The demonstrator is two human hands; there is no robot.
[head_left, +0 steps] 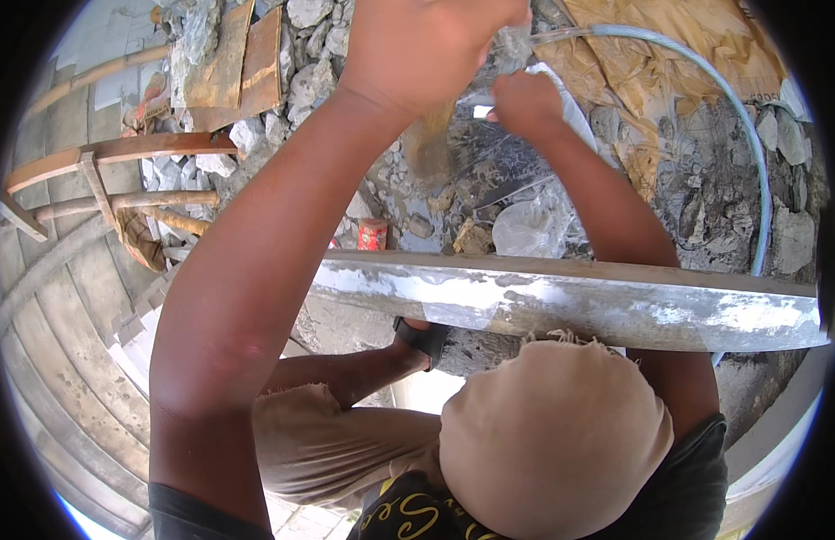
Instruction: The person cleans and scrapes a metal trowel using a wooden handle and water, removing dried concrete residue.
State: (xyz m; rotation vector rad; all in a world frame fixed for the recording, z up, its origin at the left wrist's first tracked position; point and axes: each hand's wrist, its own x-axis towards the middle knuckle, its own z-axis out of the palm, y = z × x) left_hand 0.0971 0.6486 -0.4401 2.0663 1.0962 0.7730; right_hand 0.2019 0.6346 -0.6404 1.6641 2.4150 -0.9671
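My left hand [426,49] is raised at the top middle, its fingers curled closed and partly hidden behind the back of the hand. Beside it shows a crumpled clear plastic piece [512,49]; whether the hand grips it I cannot tell. Below hangs a brown, smeared shape [429,148], too blurred to name. To the right, my right hand [530,103] is closed in a fist, with a small bright white bit at its fingers. Under it lies wet grey ground with clear plastic. A crumpled clear plastic bag [533,223] rests nearer me.
A whitish-grey ledge [561,297] runs across in front of my knees. Behind it stands a red tin [372,234]. A pale blue hose [750,135] curves down the right over brown sacking [669,63]. Broken stones [314,90], wooden pieces [121,148] and brown boards [228,67] lie left.
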